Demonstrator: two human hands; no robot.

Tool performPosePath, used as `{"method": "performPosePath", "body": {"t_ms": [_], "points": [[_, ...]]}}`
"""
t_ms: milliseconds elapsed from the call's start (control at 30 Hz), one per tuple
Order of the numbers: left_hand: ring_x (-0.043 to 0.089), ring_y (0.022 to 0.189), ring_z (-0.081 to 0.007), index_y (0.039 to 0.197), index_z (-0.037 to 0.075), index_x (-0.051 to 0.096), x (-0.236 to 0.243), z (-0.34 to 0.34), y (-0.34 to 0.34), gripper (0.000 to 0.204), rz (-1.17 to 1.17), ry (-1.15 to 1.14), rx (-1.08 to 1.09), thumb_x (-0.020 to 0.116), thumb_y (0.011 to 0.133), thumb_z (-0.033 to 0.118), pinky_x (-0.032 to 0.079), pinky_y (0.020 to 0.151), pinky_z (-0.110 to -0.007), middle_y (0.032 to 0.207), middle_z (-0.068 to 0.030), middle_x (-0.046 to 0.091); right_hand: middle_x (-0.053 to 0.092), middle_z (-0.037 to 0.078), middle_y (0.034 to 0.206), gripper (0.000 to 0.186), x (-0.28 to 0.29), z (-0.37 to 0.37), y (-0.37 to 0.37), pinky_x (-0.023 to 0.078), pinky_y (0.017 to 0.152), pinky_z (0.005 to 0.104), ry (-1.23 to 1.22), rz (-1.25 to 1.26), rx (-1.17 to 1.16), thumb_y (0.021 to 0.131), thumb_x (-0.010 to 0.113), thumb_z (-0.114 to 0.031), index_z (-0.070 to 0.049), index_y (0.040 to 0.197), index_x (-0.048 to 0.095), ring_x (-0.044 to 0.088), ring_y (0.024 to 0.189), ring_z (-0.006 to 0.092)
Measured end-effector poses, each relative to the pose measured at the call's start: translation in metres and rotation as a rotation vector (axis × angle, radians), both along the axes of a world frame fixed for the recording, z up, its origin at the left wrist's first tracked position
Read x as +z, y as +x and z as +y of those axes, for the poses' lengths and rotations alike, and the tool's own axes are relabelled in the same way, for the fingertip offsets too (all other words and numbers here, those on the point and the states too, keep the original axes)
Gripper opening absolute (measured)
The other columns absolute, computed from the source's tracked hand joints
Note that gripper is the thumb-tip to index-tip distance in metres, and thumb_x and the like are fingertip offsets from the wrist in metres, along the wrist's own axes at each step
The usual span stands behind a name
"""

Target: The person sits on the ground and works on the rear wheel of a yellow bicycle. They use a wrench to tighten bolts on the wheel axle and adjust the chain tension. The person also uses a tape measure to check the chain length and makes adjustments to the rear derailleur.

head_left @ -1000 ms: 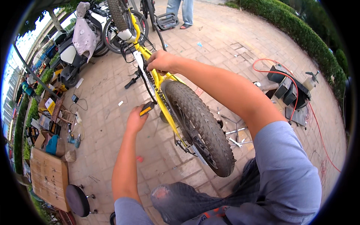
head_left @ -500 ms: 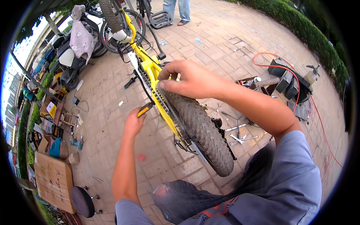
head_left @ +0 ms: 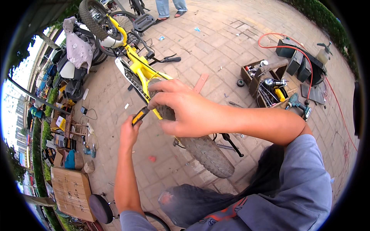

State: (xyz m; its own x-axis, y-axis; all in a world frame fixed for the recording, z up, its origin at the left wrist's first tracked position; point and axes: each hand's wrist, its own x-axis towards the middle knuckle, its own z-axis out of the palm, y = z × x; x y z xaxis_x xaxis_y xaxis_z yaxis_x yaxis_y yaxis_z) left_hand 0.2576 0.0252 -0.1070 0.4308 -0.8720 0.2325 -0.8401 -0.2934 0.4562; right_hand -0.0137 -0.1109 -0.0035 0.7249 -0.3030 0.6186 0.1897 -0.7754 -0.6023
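Tool [head_left: 140,116] sits clasped in left hand [head_left: 130,131] — right hand [head_left: 189,109], arched wide, hovers by the bicycle tyre [head_left: 210,157].

Room L of bike [head_left: 143,72], toolbox [head_left: 253,84] R

Diffuse daylight falls evenly on the paving [head_left: 208,42], with faint, soft-edged shadows. The sky [head_left: 11,96] at nine o'clock is overexposed; the hedge [head_left: 327,27] at two o'clock is dim. Fisheye curvature and black vignetting mark the rim.
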Motion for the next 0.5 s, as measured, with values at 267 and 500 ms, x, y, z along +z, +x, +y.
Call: {"method": "performPosePath", "body": {"t_ms": [267, 500], "points": [[0.058, 0.077, -0.04, 0.101, 0.001, 0.058, -0.002, -0.003, -0.004, 0.027, -0.042, -0.021, 0.022, 0.068, 0.079, 0.013, 0.046, 0.067, -0.04, 0.084, -0.0226, 0.061, 0.051, 0.019, 0.117, 0.032, -0.002, -0.006, 0.011, 0.037, 0.098, 0.0406, 0.083, 0.015, -0.034, 0.068, 0.064, -0.012, 0.001, 0.098, 0.061, 0.046, 0.114, 0.0361], [0.058, 0.073, -0.0394, 0.101, 0.001, 0.058, 0.001, -0.005, -0.008, 0.027, -0.009, 0.079, 0.028, 0.069, 0.08, 0.014, 0.045, 0.065, -0.04, 0.082, -0.0224, 0.061, 0.058, 0.018, 0.101, 0.033, -0.001, -0.034, 0.022, 0.042, 0.092, 0.0387, 0.168, 0.125, -0.045, 0.067, 0.064, -0.013, 0.002, 0.097, 0.061, 0.053, 0.103, 0.0337]]}}
